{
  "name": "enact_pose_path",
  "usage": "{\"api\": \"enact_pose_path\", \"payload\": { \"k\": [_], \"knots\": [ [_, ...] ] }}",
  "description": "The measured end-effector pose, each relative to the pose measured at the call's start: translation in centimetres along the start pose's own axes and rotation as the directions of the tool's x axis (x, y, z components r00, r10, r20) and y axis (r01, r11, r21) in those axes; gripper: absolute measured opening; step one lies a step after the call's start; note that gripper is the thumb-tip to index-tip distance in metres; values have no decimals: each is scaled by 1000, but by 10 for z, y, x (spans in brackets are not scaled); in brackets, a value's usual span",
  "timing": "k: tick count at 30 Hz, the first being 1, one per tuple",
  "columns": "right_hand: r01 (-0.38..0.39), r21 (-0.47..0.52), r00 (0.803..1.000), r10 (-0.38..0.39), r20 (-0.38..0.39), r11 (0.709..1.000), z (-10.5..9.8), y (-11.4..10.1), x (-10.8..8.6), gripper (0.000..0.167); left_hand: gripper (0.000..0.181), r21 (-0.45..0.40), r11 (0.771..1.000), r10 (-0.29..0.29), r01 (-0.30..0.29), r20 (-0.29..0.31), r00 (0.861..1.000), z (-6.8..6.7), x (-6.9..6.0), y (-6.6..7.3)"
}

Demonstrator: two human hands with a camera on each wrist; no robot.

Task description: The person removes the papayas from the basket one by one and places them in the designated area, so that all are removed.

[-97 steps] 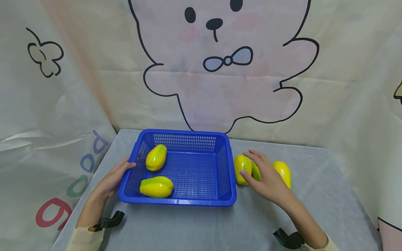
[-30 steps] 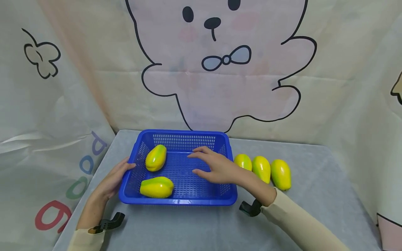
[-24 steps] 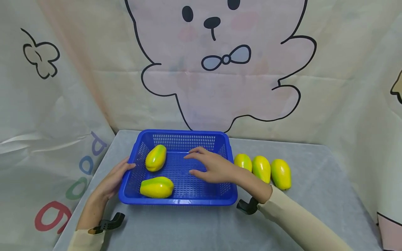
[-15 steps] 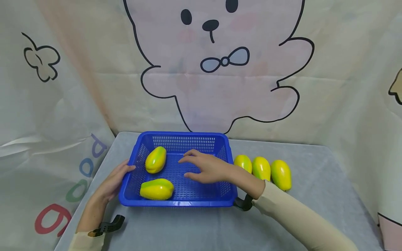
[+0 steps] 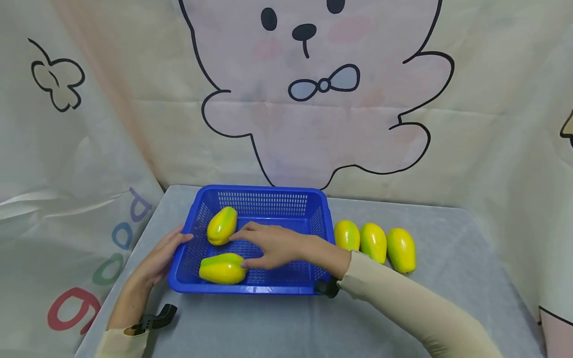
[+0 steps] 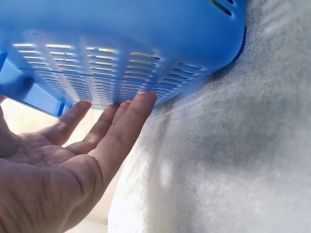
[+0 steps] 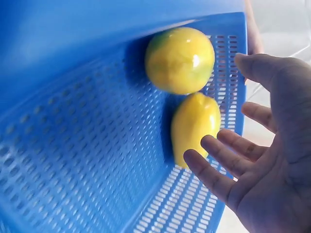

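My left hand [image 5: 163,256] holds the left rim of a blue plastic basket [image 5: 286,289]; in the left wrist view its fingers [image 6: 124,128] touch the slotted outer wall. Two yellow-green papayas lie in the basket's left part: a rear papaya [image 5: 222,226] and a front papaya [image 5: 219,269] lying sideways. Over the basket, my right hand [image 5: 273,245] reaches left, its fingers spread and holding nothing. Its fingertips overlap the edges of both fruits in the head view. In the right wrist view a gap shows between the thumb and fingers; contact with either papaya I cannot tell.
Right of the basket, three more papayas stand in a row on the grey cloth: a left one [image 5: 346,234], a middle one [image 5: 373,242] and a right one [image 5: 401,250]. A printed curtain [image 5: 483,124] hangs right behind the table [image 5: 250,328].
My right hand came from the papayas on the right, crossed over the basket and moved further left to the two fruits inside. The left hand and the basket stay in place.
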State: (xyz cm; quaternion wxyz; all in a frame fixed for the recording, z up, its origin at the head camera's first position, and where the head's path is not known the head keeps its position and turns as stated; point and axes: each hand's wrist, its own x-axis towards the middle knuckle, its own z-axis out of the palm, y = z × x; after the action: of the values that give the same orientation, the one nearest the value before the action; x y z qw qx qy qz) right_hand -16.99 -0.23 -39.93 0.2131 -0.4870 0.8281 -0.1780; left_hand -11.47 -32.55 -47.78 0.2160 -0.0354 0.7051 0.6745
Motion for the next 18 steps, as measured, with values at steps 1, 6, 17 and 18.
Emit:
{"api": "enact_pose_path", "payload": {
  "k": [1, 6, 17, 18],
  "knots": [
    [9, -1, 1000, -9, 3, 1000, 0, -1, 3, 62, 71, -2, 1000, 2, -2, -1, 1000, 0, 0, 0],
    [22, 3, 1000, -22, 21, 1000, 0, -6, 16, 60, 72, 1, 1000, 3, -3, -3, 1000, 1, 0, 0],
    [25, -58, 991, -18, 131, 998, 1, -10, 40, 61, 72, -1, 1000, 11, -11, 7, 1000, 0, -1, -1],
    [28, -57, 990, -20, 143, 998, 1, -10, 42, 61, 72, 0, 1000, 10, -10, 7, 1000, 0, -1, -1]
  ]
}}
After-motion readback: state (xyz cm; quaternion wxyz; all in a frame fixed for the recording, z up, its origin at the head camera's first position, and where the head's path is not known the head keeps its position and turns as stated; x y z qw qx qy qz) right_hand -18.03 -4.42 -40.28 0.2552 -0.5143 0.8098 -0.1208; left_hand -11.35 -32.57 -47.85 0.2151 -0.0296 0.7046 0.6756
